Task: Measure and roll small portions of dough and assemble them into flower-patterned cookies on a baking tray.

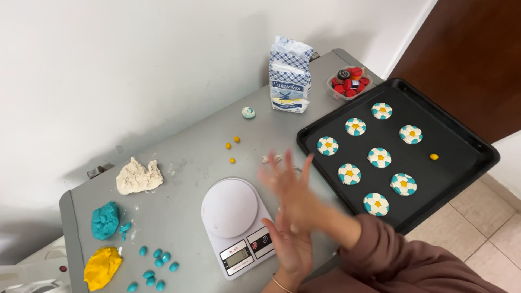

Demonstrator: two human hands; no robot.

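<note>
Hands: right hand [290,187] lies flat, blurred, over open left hand [290,244]; whether anything sits between is hidden.
Scale: white kitchen scale [236,225] just left of both.

Grey metal table [179,157] set against a plain white wall [135,59], soft shadows falling on it, dark brown wooden door [477,54] at right, pale beige tiled floor [488,217] below.

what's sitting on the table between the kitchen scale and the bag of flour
In the head view, between the kitchen scale and the bag of flour lie three small yellow balls and a small white-and-teal ball; otherwise bare grey table.
</note>
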